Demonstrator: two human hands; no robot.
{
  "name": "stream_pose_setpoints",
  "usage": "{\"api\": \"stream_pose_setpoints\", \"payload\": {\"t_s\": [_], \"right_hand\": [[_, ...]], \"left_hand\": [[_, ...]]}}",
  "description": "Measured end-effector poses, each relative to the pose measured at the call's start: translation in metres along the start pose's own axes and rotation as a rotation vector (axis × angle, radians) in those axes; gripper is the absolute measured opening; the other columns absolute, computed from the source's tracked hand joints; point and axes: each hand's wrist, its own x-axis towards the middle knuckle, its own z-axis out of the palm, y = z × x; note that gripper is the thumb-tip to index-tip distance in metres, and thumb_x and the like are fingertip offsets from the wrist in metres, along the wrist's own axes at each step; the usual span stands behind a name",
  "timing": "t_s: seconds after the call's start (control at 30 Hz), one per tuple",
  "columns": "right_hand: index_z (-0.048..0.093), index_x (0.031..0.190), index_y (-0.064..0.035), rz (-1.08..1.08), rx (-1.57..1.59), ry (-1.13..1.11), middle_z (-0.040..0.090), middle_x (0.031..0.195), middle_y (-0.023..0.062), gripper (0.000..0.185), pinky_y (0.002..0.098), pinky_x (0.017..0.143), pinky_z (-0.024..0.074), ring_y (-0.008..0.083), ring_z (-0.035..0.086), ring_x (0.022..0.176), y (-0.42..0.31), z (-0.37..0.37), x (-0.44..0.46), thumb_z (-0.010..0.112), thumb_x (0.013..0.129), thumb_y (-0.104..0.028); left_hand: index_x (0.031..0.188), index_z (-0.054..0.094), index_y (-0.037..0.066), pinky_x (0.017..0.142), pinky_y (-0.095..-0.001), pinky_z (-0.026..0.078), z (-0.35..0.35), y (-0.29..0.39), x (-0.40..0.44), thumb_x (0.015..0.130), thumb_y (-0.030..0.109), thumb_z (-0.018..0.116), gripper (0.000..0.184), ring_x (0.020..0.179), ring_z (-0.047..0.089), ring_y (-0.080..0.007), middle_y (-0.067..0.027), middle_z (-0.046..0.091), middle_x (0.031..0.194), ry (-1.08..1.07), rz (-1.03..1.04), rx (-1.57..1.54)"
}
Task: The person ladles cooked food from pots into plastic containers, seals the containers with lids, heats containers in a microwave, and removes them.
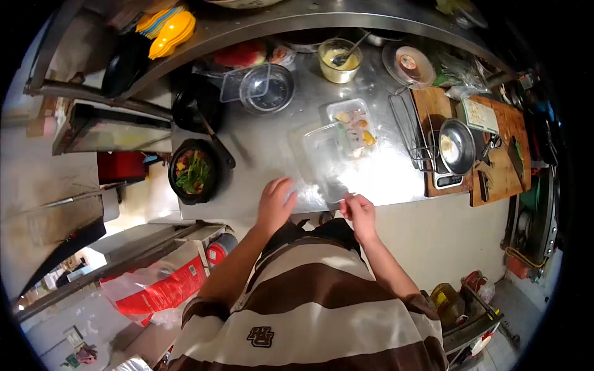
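My left hand (pixel 276 203) is over the near edge of the steel counter, fingers loosely bent and thumb apart, with nothing in it. My right hand (pixel 359 213) is closed in a pinch at the near corner of a clear plastic lid (pixel 318 157). Glare blurs the lid's outline, so its exact shape is hard to make out. Just beyond it lies a clear plastic tray (pixel 338 111) with several food pieces, some yellow. To the left stands a black pot (pixel 171 174) of food topped with chopped greens.
A dark pan with a long handle (pixel 218 143), a clear bowl (pixel 267 89) and a tub with a spoon (pixel 339 74) stand farther back. At right are a wooden board (pixel 476 143), a metal bowl (pixel 456 147) and a scale (pixel 448 180). A steel shelf (pixel 346 23) overhangs the back.
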Motion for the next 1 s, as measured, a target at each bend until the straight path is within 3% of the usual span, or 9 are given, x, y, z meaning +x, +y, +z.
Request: {"api": "stream_pose_setpoints", "payload": {"t_s": [0.33,0.43,0.53,0.57,0.67,0.7,0.8,0.9,1.0], "right_hand": [[0.062,0.082,-0.0024,0.354,-0.378,-0.200,0.055,0.063,0.0014,0.040,0.0192,0.046,0.0354,0.0057,0.048,0.054,0.038,0.088,0.017,0.056,0.088,-0.042],[0.061,0.093,-0.0015,-0.237,-0.701,-0.170,0.060,0.071,0.0075,0.036,0.0267,0.054,0.0442,0.0168,0.056,0.061,0.037,0.165,0.029,0.062,0.084,-0.036],[0.054,0.110,0.0001,-1.152,-1.206,0.079,0.062,0.090,0.0156,0.042,0.0371,0.068,0.0486,0.0306,0.061,0.082,0.032,0.241,0.066,0.064,0.079,-0.026],[0.050,0.116,-0.0004,-1.081,-1.268,0.068,0.060,0.096,0.0179,0.045,0.0391,0.073,0.0476,0.0324,0.059,0.089,0.029,0.261,0.071,0.062,0.079,-0.024],[0.041,0.124,0.0009,-0.685,-1.359,-0.120,0.057,0.103,0.0240,0.051,0.0431,0.080,0.0455,0.0370,0.057,0.095,0.020,0.303,0.094,0.058,0.080,-0.017],[0.039,0.125,0.0018,-0.515,-1.356,-0.200,0.057,0.104,0.0259,0.051,0.0440,0.081,0.0450,0.0384,0.056,0.094,0.020,0.308,0.098,0.056,0.080,-0.015],[0.040,0.124,0.0010,-0.895,-1.202,-0.004,0.059,0.096,0.0254,0.049,0.0443,0.077,0.0464,0.0395,0.058,0.087,0.047,0.302,0.116,0.054,0.079,-0.012],[0.041,0.123,-0.0013,-0.678,-0.995,-0.022,0.059,0.085,0.0218,0.043,0.0423,0.070,0.0457,0.0371,0.058,0.076,0.035,0.285,0.068,0.054,0.084,-0.015],[0.041,0.122,-0.0026,-0.372,-0.831,-0.045,0.060,0.083,0.0191,0.042,0.0359,0.068,0.0475,0.0297,0.061,0.072,0.013,0.244,0.001,0.055,0.087,-0.020]], "left_hand": [[0.124,0.042,0.001,0.079,-0.0325,0.049,-0.090,-0.175,-0.143,0.085,0.007,0.060,0.043,0.095,0.059,-0.0232,-0.0108,0.058,0.105,0.453,-0.775,-0.696],[0.121,0.043,0.002,0.086,-0.0379,0.049,-0.126,-0.180,-0.119,0.085,0.006,0.059,0.040,0.102,0.058,-0.0274,-0.0103,0.058,0.103,0.488,-0.985,-1.263],[0.114,0.045,0.002,0.091,-0.0425,0.047,-0.124,-0.208,-0.114,0.085,0.008,0.059,0.033,0.108,0.056,-0.0307,-0.0122,0.057,0.108,0.470,-0.805,-1.450],[0.111,0.044,0.001,0.097,-0.0442,0.042,-0.125,-0.213,-0.111,0.079,-0.006,0.052,0.034,0.112,0.052,-0.0335,-0.0148,0.054,0.117,0.530,-0.818,-1.534],[0.114,0.043,0.000,0.101,-0.0459,0.038,-0.132,-0.221,-0.101,0.063,-0.018,0.041,0.054,0.118,0.047,-0.0337,-0.0165,0.050,0.125,0.544,-0.718,-1.668],[0.116,0.041,0.000,0.105,-0.0466,0.033,-0.134,-0.226,-0.097,0.048,-0.019,0.032,0.071,0.123,0.042,-0.0337,-0.0167,0.048,0.127,0.514,-0.784,-1.648],[0.118,0.043,0.007,0.096,-0.0404,0.043,-0.125,-0.249,-0.107,0.088,0.003,0.053,0.032,0.110,0.055,-0.0266,-0.0098,0.055,0.118,0.370,-0.577,-1.504],[0.118,0.046,0.006,0.093,-0.0408,0.045,-0.132,-0.236,-0.098,0.089,0.004,0.054,0.030,0.106,0.058,-0.0256,-0.0098,0.057,0.115,0.384,-0.736,-1.500],[0.115,0.049,0.005,0.091,-0.0409,0.047,-0.120,-0.234,-0.100,0.089,0.005,0.054,0.027,0.103,0.060,-0.0245,-0.0094,0.059,0.113,0.314,-0.654,-1.504]]}}
